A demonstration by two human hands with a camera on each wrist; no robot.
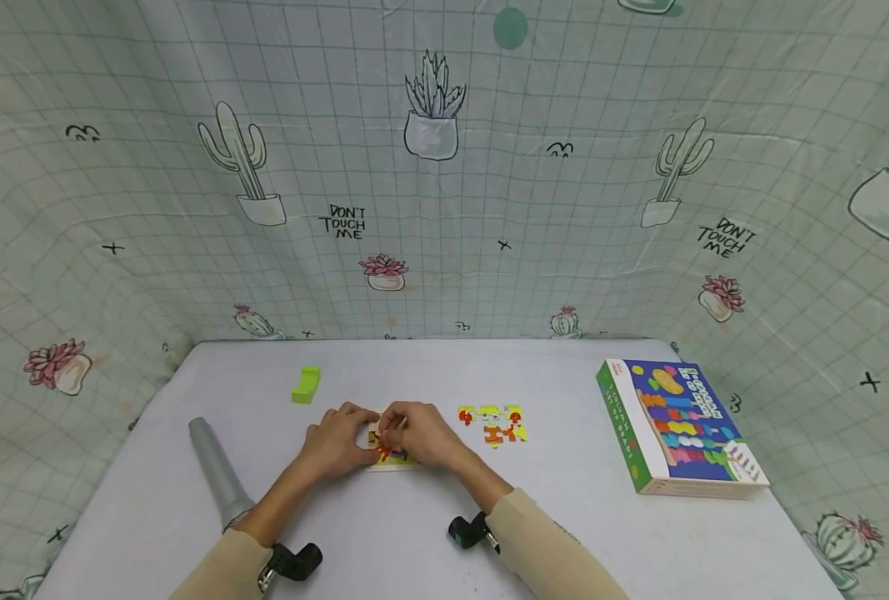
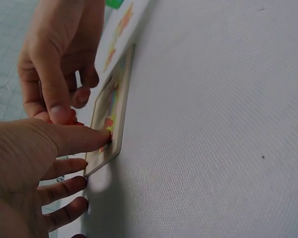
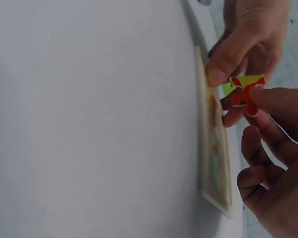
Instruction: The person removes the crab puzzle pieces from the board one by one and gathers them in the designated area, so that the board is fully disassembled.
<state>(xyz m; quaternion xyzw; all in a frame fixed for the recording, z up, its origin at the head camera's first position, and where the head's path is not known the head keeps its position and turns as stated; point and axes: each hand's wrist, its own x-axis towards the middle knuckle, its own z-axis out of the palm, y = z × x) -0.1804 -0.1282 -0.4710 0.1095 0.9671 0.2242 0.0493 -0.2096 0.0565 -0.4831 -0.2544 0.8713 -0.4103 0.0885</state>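
Observation:
My right hand pinches a red and yellow jigsaw piece between thumb and fingers, above the far left part of a puzzle board. The board has a pale raised frame and a colourful picture, partly covered by both hands in the head view. On its left side is my left hand. In the left wrist view its thumb presses on the picture near one corner, while the other fingers, fairly straight and spread, rest at the frame's edge.
Several loose jigsaw pieces lie right of the board. A light green block stands behind and left. A grey tube-shaped object lies beside the left forearm. A colourful game box sits at the table's right.

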